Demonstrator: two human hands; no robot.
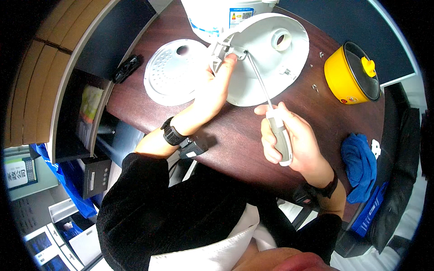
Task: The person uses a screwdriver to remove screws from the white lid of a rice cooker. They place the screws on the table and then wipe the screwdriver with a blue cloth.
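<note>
My left hand (216,88) grips the hinge edge of a white round appliance lid (266,58) and holds it tilted up on the dark wooden table (235,140). My right hand (289,140) is closed around the grey handle of a screwdriver (278,131). Its thin metal shaft runs up and left, with the tip at the lid's hinge near my left fingers. A grey ring opening sits on the lid's inner face.
A round perforated metal plate (174,72) lies left of the lid. Behind stands a white appliance body (212,16). A small yellow pot with a dark lid (352,74) sits at right, a few loose screws (315,87) nearby, and a blue cloth (359,165) at the table's edge.
</note>
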